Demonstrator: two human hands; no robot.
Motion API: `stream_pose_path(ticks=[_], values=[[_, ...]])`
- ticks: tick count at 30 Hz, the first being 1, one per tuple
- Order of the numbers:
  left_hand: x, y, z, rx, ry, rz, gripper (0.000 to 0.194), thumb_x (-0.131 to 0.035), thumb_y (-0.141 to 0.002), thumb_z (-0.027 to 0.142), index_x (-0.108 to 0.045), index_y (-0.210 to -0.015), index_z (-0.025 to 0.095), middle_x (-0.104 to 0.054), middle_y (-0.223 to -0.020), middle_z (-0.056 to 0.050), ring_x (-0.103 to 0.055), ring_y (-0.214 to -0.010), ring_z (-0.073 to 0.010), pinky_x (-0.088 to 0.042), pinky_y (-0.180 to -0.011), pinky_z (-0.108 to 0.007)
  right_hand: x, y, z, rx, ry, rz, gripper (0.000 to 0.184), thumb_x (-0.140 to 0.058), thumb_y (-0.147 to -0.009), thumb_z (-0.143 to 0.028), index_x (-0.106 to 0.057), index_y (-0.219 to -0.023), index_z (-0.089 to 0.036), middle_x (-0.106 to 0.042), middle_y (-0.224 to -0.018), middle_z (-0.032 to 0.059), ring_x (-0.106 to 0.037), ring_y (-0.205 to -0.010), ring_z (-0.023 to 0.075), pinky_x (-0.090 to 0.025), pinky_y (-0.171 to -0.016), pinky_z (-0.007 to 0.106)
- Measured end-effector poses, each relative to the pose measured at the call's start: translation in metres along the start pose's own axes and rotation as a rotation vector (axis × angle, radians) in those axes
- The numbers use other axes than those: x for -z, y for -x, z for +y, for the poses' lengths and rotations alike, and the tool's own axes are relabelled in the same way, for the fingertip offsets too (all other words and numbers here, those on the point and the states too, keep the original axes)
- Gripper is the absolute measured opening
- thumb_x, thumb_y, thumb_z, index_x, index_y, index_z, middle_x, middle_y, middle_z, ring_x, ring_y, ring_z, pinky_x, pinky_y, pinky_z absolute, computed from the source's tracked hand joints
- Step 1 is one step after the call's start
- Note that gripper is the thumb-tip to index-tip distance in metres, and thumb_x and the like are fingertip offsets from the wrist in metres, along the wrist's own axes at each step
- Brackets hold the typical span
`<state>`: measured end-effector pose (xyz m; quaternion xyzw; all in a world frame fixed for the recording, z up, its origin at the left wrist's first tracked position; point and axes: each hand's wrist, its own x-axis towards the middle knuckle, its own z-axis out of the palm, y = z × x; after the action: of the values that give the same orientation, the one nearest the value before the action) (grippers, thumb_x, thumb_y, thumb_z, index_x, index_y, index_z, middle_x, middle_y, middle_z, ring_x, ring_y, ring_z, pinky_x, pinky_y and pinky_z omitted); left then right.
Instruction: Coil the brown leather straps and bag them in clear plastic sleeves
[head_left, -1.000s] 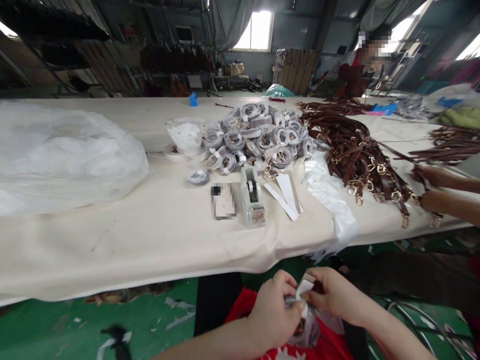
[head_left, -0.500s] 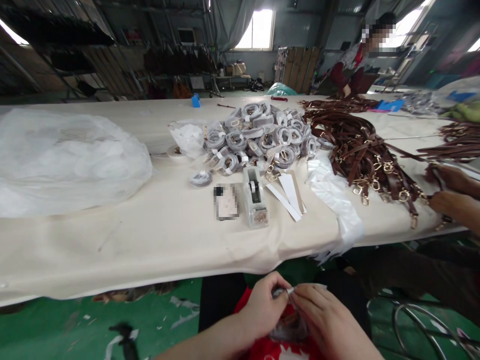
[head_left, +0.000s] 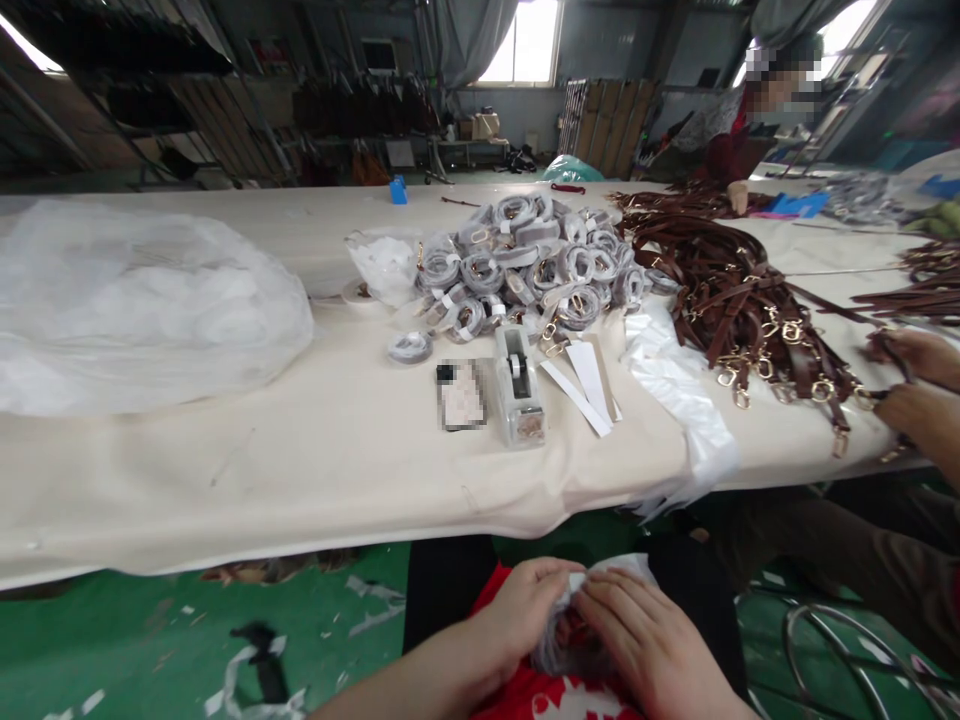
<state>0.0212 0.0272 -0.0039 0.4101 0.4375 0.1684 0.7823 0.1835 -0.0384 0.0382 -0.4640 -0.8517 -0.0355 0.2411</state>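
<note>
Over my lap, both hands are closed round a coiled strap (head_left: 564, 640) wrapped in clear plastic. My left hand (head_left: 517, 605) grips its left side, the thumb and fingers near a white paper band at the top. My right hand (head_left: 634, 625) lies over the right side with fingers bent onto the wrap, and a piece of plastic sticks out above it. On the table in front stand a tape dispenser (head_left: 519, 390) and several white paper strips (head_left: 589, 380). Behind them is a heap of wrapped, coiled straps (head_left: 525, 265).
Brown leather straps with gold clasps (head_left: 750, 310) are piled at right, where a co-worker's hands (head_left: 919, 385) hold one. White plastic bags (head_left: 675, 390) hang over the table edge (head_left: 300, 550). A large plastic bag (head_left: 150, 310) lies left. Another person (head_left: 739, 140) stands across the table.
My right hand has turned from pinching the white paper band to lying flatter over the coil's right side. The coil sits lower between both hands. The view has shifted slightly.
</note>
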Motion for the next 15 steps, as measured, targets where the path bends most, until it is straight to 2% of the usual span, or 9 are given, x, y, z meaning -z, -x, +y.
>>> stream_pose_path(ticks=[2,4,7,12,13,15], values=[[-0.002,-0.002,-0.001,0.088,0.079,0.005,0.060,-0.067,-0.070,0.068,-0.072,-0.089,0.011,-0.061,-0.065,0.000,-0.049,-0.053,-0.0106,-0.036,-0.053,-0.024,-0.001,0.000,-0.001,0.014,0.015,0.000,0.050,-0.022,-0.107,-0.020,-0.072,-0.103,-0.017,-0.079,-0.096,0.0050,-0.073,-0.089,0.0173,-0.053,-0.092,0.030],[-0.002,-0.003,0.000,0.132,0.071,-0.020,0.063,-0.070,-0.063,0.072,-0.071,-0.081,0.012,-0.050,-0.054,0.005,-0.038,-0.045,-0.0074,-0.027,-0.047,-0.023,-0.004,-0.001,-0.002,0.014,0.027,0.006,0.052,-0.021,-0.107,-0.019,-0.072,-0.101,-0.017,-0.079,-0.095,0.0046,-0.073,-0.088,0.0175,-0.053,-0.091,0.030],[0.000,-0.002,0.000,0.095,0.058,-0.052,0.062,-0.073,-0.061,0.071,-0.071,-0.080,0.011,-0.047,-0.050,0.006,-0.035,-0.043,-0.0071,-0.026,-0.046,-0.023,-0.008,-0.002,-0.003,0.038,0.035,0.010,0.049,-0.023,-0.106,-0.018,-0.072,-0.102,-0.016,-0.080,-0.095,0.0042,-0.075,-0.088,0.0179,-0.055,-0.089,0.030],[0.012,-0.005,-0.009,0.061,0.088,0.016,0.074,-0.073,-0.057,0.075,-0.072,-0.091,0.009,-0.043,-0.045,0.008,-0.031,-0.039,-0.0063,-0.022,-0.044,-0.023,0.004,-0.010,0.005,0.108,-0.068,-0.039,0.021,-0.051,-0.099,-0.025,-0.071,-0.103,-0.019,-0.080,-0.093,0.0036,-0.075,-0.086,0.0190,-0.058,-0.087,0.028],[0.014,-0.006,-0.011,0.045,0.070,0.016,0.075,-0.071,-0.058,0.077,-0.072,-0.090,0.009,-0.045,-0.046,0.007,-0.031,-0.038,-0.0061,-0.022,-0.044,-0.023,0.009,-0.014,0.010,0.093,-0.091,-0.050,0.017,-0.055,-0.097,-0.024,-0.071,-0.102,-0.020,-0.080,-0.092,0.0038,-0.075,-0.085,0.0192,-0.058,-0.088,0.028],[0.020,-0.008,-0.015,-0.007,0.002,-0.003,0.075,-0.066,-0.062,0.080,-0.072,-0.087,0.009,-0.049,-0.049,0.005,-0.034,-0.039,-0.0067,-0.024,-0.044,-0.023,0.016,-0.026,0.027,-0.024,-0.094,-0.026,0.014,-0.059,-0.093,-0.022,-0.070,-0.100,-0.022,-0.078,-0.093,0.0057,-0.074,-0.088,0.0214,-0.057,-0.089,0.033]])
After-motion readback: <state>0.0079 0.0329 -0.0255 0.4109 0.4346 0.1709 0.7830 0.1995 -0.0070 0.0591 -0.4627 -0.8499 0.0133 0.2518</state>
